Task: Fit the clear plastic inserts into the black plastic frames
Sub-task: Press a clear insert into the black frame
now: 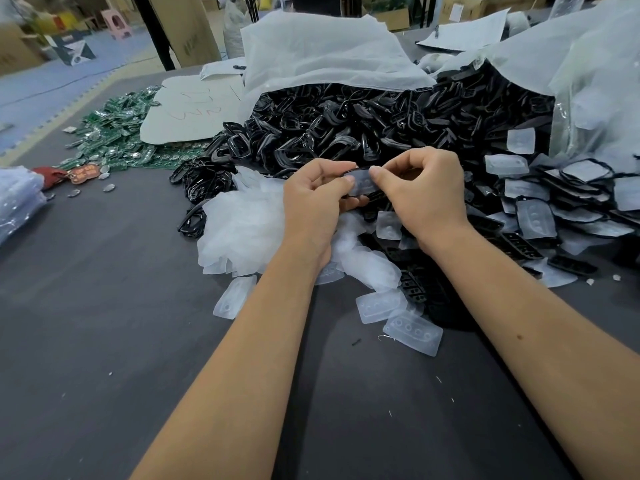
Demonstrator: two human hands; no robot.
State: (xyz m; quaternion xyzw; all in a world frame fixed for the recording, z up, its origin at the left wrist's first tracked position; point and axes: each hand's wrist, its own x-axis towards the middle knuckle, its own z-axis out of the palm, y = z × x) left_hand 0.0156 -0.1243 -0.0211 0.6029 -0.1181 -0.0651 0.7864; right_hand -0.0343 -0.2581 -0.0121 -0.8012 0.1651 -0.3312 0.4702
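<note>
Both hands pinch one clear insert over the pile of black frames.
Left hand (313, 199) and right hand (420, 188) grip the clear insert (360, 181) between curled fingers; a black frame (372, 195) seems to sit beneath it, partly hidden.

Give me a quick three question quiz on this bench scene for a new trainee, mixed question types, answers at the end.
1. True or false: both hands grip the same piece.
2. Which lies to the person's left? A green circuit boards, B finished frames with inserts.
3. Fill in: the loose black frames spill from a white ____.

Key
1. True: left hand and right hand hold one clear insert in its frame.
2. A: green circuit boards.
3. Bag: black frames, white bag.
</note>
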